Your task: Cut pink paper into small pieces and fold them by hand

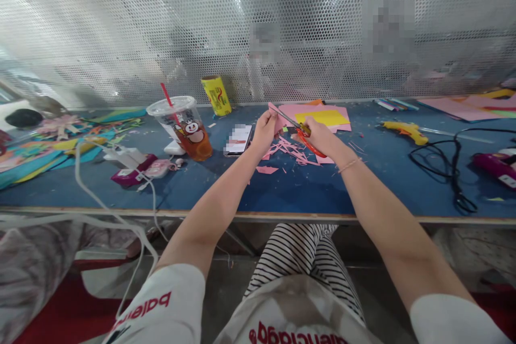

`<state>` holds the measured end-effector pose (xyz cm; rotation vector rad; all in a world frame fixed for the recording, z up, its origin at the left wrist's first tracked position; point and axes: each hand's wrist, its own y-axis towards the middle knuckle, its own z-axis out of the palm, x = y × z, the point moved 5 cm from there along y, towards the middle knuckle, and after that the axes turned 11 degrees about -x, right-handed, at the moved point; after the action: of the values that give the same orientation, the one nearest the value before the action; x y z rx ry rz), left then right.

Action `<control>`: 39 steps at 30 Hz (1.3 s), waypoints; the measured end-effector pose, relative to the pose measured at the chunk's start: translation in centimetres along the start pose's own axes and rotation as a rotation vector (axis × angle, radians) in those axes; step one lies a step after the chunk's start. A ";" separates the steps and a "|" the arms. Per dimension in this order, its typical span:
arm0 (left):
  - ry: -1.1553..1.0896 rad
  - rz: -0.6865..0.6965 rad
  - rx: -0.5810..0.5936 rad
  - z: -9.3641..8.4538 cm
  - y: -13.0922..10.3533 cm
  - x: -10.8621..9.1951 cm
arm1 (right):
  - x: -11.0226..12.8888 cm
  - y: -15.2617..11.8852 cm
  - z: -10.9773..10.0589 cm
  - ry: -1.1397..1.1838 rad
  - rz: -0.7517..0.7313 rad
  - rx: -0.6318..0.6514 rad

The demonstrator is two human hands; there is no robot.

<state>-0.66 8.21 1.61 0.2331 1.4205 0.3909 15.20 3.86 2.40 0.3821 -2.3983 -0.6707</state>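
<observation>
My left hand [266, 130] pinches a small piece of pink paper [278, 122] above the table. In my right hand [320, 137] are scissors with red-orange handles [308, 145], their metal blades [285, 116] pointing left at the pink paper. Whether the blades touch the paper is hard to make out. Below both hands lies a heap of thin pink paper strips [296, 151], with a loose pink scrap [266, 170] nearer the front edge. Just behind my right hand, a yellow sheet [324, 117] rests on larger pink sheets [288, 109].
Left of my hands stand a phone [238, 140], a plastic cup of drink [196, 137], a yellow tube [217, 95] and a purple power strip [131, 172] with cables. A yellow glue gun [407, 131] and black cord [455, 172] lie right. A perforated metal screen [226, 27] closes the back.
</observation>
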 end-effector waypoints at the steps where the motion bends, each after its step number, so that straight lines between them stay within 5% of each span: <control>1: -0.001 -0.010 -0.003 0.0 0.0 0.0 | 0.0 0.0 0.0 -0.004 -0.003 -0.001; 39: -0.103 -0.188 0.054 0.8 -0.8 0.1 | -1.7 0.9 0.7 0.034 0.043 0.018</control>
<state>0.19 7.58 1.36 0.1593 1.3394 0.1840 15.91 5.54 1.56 0.3455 -2.3754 -0.6184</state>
